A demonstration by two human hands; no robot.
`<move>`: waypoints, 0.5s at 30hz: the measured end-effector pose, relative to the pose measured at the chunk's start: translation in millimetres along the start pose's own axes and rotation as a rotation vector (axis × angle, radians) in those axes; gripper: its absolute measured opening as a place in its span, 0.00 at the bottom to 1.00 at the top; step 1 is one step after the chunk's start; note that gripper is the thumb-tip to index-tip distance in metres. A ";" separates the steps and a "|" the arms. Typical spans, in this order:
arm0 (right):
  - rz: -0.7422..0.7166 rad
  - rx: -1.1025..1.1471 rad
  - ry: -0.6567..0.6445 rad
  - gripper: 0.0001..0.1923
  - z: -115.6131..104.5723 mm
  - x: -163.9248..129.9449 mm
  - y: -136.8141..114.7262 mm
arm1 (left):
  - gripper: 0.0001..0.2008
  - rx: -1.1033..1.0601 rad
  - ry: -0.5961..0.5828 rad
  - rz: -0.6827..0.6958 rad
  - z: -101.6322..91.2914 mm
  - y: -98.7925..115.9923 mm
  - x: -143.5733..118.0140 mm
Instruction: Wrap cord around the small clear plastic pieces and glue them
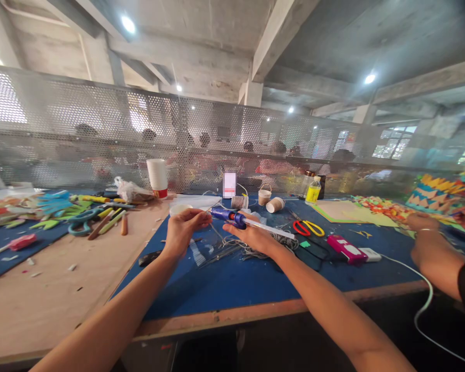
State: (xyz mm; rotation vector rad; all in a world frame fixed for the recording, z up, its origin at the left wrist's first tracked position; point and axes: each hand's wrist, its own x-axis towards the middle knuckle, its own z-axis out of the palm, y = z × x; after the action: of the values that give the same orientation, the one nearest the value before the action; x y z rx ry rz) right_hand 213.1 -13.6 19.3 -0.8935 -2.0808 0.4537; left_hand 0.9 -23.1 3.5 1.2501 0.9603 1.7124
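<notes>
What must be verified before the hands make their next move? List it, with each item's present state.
1. Glue gun gripped by the right hand: ok.
2. Glue stick fitted: ok, a long length sticks out of the gun's rear.
3. Left hand well away from the gun's front end: not ok, it looks very close.
4. Item pinched in the left hand: cannot tell, too small to make out.
5. Table surface below the gun free of tangles: not ok, grey tangled cord lies there.
6. Gun heated: cannot tell.

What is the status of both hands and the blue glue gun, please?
Right hand grips blue glue gun, clear stick protruding behind. Left hand pinched near its front, any held item unclear. Tangled grey cord below right hand.
</notes>
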 end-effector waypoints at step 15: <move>-0.025 -0.013 0.006 0.19 0.5 0.7 0.1 | 0.19 0.017 0.003 -0.023 0.2 0.5 0.2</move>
State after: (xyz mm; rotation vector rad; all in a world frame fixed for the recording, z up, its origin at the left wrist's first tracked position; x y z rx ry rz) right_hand 212.5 -13.0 19.3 -0.8751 -2.0892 0.4241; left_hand 1.0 -23.0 4.0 1.2434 0.9896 1.6916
